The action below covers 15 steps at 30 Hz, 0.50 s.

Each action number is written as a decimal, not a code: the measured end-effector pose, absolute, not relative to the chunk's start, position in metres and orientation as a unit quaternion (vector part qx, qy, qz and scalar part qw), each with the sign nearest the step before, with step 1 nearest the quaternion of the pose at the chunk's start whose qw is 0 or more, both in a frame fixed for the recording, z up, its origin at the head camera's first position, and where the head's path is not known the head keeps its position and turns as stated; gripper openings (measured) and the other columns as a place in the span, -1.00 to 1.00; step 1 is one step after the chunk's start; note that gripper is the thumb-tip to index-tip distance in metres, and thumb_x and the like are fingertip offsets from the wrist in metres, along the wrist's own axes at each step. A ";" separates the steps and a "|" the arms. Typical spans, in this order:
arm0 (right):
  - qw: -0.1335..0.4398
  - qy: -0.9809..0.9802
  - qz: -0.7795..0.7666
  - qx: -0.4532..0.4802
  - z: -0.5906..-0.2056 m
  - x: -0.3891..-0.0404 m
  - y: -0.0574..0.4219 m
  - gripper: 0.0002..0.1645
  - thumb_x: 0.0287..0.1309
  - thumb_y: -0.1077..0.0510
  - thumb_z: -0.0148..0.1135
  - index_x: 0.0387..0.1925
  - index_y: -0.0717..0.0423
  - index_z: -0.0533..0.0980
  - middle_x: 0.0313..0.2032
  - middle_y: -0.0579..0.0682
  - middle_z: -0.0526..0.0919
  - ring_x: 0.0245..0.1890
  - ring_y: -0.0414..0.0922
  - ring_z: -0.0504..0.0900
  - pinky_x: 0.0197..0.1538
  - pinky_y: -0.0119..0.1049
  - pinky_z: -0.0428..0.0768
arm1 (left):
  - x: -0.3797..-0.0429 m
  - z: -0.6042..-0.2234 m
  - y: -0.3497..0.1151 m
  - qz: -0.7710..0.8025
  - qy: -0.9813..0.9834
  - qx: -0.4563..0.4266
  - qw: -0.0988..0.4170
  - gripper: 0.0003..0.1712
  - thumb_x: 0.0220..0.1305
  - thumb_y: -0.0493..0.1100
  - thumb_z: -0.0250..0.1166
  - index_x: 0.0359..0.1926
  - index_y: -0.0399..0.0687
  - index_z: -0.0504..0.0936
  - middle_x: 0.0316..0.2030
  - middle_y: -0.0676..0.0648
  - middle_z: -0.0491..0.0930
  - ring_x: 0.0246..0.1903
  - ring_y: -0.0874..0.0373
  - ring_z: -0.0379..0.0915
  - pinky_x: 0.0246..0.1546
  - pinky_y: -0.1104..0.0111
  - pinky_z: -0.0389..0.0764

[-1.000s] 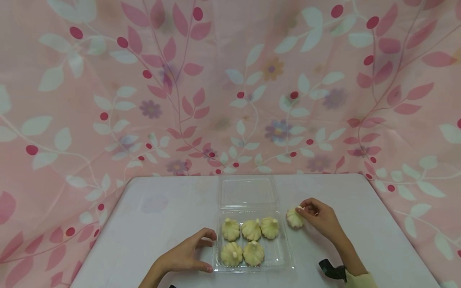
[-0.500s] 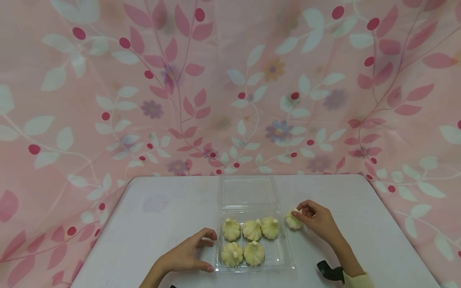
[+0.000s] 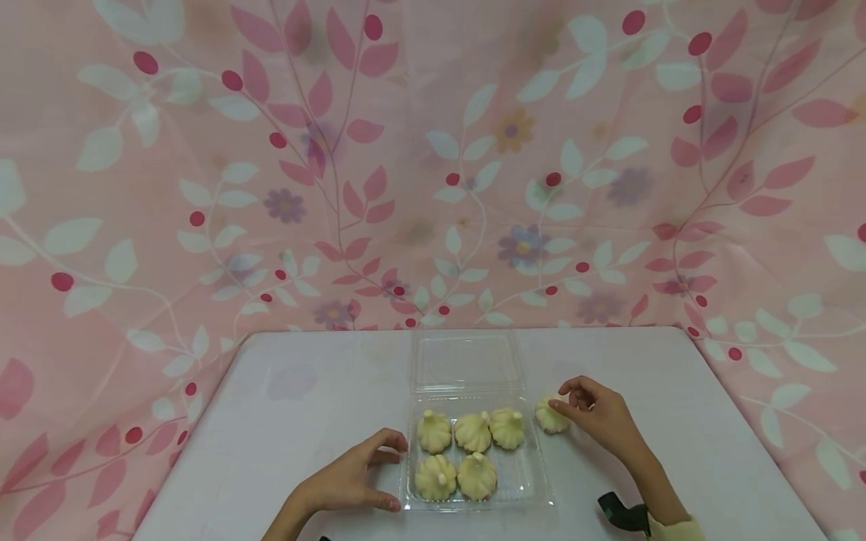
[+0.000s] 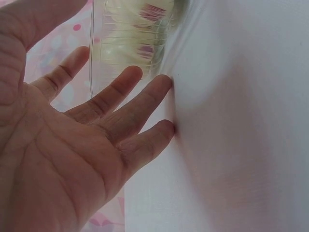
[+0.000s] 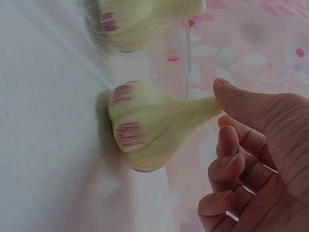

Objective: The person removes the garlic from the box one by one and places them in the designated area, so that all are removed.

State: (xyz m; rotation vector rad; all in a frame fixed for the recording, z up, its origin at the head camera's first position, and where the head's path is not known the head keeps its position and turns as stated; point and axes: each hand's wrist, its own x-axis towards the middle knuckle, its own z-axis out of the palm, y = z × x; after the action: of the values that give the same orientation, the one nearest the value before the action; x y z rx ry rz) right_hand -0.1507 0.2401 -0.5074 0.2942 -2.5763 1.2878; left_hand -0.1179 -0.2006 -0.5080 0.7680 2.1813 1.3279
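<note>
A clear plastic clamshell box [image 3: 521,481] stands on the table with its lid folded back. Several pale garlic bulbs [image 3: 473,433] sit in its base in two rows, the front right part of the base being bare. Just right of the box, my right hand [image 3: 598,413] pinches the stem of another garlic bulb [image 5: 145,128], which shows purple streaks in the right wrist view. That bulb sits on or very near the table. My left hand [image 3: 352,473] lies at the box's left side with fingers extended; in the left wrist view its fingertips [image 4: 166,82] are close to the tabletop and box wall.
The transparent lid [image 3: 467,361] lies flat behind the base. A white table [image 3: 325,398] carries everything, and a pink floral cloth [image 3: 433,150] hangs behind it. A black wrist device [image 3: 624,514] is by my right forearm.
My right hand and the pinched garlic bulb have shifted slightly left and down towards the box. My left hand and the bulbs in the box have stayed put.
</note>
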 end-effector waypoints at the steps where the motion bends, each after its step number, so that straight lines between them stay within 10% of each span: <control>1: 0.123 -0.883 0.441 0.101 -0.507 -0.150 0.240 -0.73 0.01 0.09 0.54 -0.31 0.02 0.58 -0.53 -0.14 0.46 -0.55 -0.27 0.38 -0.57 -0.46 0.34 | -0.118 -0.508 -0.201 0.483 0.796 0.281 0.234 -0.11 0.01 -0.04 0.58 0.29 -0.07 0.30 0.21 -0.13 0.38 0.21 -0.04 0.41 0.27 0.06 0.39; 15: 0.134 -0.887 0.429 0.108 -0.499 -0.145 0.236 -0.72 0.00 0.06 0.55 -0.30 -0.06 0.58 -0.54 -0.19 0.46 -0.57 -0.27 0.37 -0.63 -0.43 0.35 | -0.118 -0.510 -0.201 0.477 0.801 0.275 0.236 -0.09 0.00 -0.01 0.58 0.31 -0.06 0.29 0.22 -0.12 0.38 0.21 0.00 0.40 0.28 0.07 0.38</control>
State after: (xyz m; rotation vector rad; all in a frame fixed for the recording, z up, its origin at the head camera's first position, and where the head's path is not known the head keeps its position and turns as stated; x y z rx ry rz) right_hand -0.1446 0.2357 -0.4989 0.3119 -2.5694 1.2446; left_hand -0.1182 -0.2007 -0.5104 0.7530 2.1972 1.3089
